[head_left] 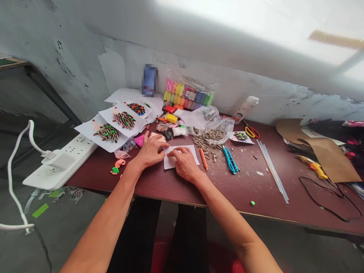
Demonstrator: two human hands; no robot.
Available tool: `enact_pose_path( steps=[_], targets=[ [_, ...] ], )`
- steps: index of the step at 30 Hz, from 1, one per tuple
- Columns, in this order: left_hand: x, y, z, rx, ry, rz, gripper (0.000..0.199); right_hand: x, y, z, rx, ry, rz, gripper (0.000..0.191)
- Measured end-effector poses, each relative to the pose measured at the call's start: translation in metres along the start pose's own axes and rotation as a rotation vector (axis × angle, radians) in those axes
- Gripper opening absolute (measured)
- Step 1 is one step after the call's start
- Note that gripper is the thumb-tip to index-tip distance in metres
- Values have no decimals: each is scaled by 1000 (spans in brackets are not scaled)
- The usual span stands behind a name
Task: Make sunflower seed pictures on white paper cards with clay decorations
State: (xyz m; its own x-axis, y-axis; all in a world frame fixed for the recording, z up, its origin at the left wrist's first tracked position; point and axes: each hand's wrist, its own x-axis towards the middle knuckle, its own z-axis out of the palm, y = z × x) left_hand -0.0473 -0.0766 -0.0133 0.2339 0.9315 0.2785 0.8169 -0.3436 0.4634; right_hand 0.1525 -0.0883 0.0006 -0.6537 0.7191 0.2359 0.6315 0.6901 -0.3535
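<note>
A small white paper card (190,149) lies on the dark red table in front of me. My right hand (186,165) is over the card, its fingers bent and closed together at the surface; whatever is under the fingertips is hidden. At the card's left edge is my left hand (152,151), thumb and fingers apart, with no object visible between them. Pale pink modelling clay (156,135) sits just behind the left hand, beside a magenta piece (139,140). An orange pen (203,159) lies right of the card, near a heap of striped sunflower seeds (212,137).
Hedgehog pictures made with seeds (124,120) lie on sheets at the left, near a white power strip (59,167). Bagged coloured clay (189,94) leans on the wall. Rightward are a blue cutter (229,160), scissors (251,132), glue sticks (273,172) and a glue gun (314,167) with its cable.
</note>
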Motion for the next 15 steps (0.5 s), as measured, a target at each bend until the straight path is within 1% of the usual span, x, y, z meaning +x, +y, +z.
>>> enact_pose_path(
  steps=[2,4,7,11,15],
  targets=[
    [-6,3,-4,16,-35,16,38,0,0,0,-4,-4,-4,36],
    [-10,5,-7,25,-83,30,46,-1,0,0,4,-1,-2,36],
    [-13,6,-10,35,-134,48,58,-2,1,0,47,37,2,38],
    [-14,6,-9,49,-140,68,66,-2,3,1,92,97,-4,40],
    [-15,5,-7,62,-143,87,68,-1,0,3,82,56,-26,39]
  ],
)
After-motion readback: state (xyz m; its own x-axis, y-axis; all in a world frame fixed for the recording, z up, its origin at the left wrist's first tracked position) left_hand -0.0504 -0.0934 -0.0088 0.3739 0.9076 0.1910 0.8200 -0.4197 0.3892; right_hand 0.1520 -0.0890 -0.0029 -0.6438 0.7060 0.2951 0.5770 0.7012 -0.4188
